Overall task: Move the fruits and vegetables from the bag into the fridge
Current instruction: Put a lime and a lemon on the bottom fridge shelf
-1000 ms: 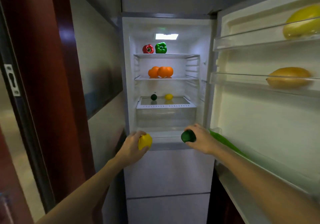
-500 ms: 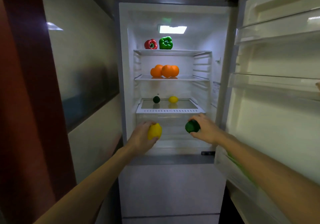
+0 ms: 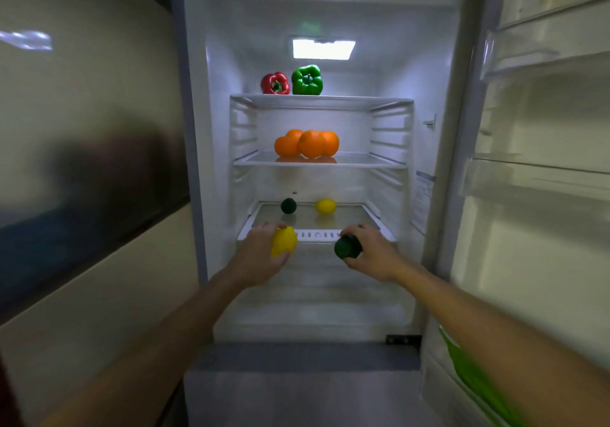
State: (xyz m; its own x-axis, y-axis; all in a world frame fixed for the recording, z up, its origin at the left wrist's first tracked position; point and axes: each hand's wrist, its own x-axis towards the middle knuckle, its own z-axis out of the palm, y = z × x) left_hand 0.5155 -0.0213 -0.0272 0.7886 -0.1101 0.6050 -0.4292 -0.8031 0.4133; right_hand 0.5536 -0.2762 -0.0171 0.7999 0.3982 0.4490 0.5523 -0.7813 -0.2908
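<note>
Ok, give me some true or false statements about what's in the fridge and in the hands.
1. The left hand holds a yellow oval lemon. True.
2. The right hand is empty. False: it grips a dark green round fruit.
3. A red bell pepper and a green bell pepper sit on the top glass shelf. True.
4. The round oranges share that top shelf. False: they sit on the middle glass shelf.
</note>
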